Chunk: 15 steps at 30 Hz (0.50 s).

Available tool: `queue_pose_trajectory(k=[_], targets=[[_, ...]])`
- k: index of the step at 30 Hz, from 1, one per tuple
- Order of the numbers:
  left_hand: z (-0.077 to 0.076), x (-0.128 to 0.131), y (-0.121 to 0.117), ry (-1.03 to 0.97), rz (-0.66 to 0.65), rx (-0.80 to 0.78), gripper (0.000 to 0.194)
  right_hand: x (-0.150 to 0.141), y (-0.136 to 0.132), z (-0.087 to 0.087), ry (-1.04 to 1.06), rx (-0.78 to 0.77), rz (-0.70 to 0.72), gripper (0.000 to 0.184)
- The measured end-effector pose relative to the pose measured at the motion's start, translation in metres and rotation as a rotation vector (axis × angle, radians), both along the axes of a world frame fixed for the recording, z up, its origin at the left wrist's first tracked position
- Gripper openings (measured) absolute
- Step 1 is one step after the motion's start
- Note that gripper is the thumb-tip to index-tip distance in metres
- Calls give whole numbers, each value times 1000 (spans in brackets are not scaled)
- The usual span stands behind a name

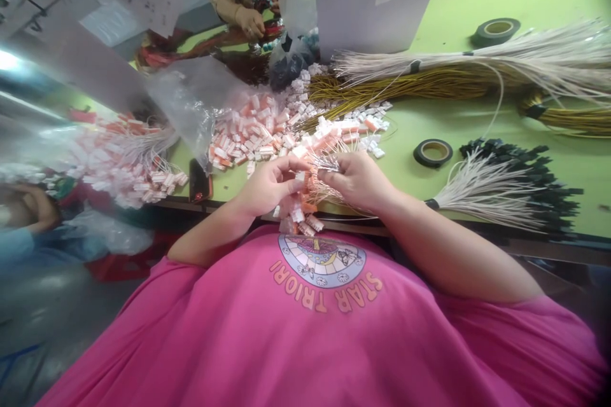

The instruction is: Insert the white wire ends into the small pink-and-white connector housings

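My left hand (274,184) is closed, with thumb and fingers pinched on a small plastic connector at the table's front edge. My right hand (358,181) is closed round a bunch of thin wires (329,162) with pale ends. Below and between the hands hang several white and orange connectors (298,211) on wires. Just beyond lies a loose pile of white and orange connectors (252,127). Fingers partly hide where wires and connectors meet, so I cannot tell how they are joined.
Bundled white wires (458,63) and yellow wires (420,86) lie at the back right. Tape rolls (433,152) and a bundle with black connectors (515,187) are to the right. At left are wired connectors (124,159) and a phone (199,181). A co-worker's hands (251,22) work opposite.
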<state>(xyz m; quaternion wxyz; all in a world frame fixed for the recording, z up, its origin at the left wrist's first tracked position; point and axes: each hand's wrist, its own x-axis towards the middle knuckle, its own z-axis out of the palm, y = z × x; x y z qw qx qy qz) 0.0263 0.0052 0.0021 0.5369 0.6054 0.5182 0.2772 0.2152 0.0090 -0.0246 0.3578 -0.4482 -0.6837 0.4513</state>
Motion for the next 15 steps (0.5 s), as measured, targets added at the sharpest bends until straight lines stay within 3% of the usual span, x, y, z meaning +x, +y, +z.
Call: queue_pose_trajectory(k=[8,15], targets=[[0,2,-1,-16,61,78,26,-1,0,-1,-50,29,-62,30],[-10,6,0,64,53,160,20,-6,0,-12,-49,50,-78,27]])
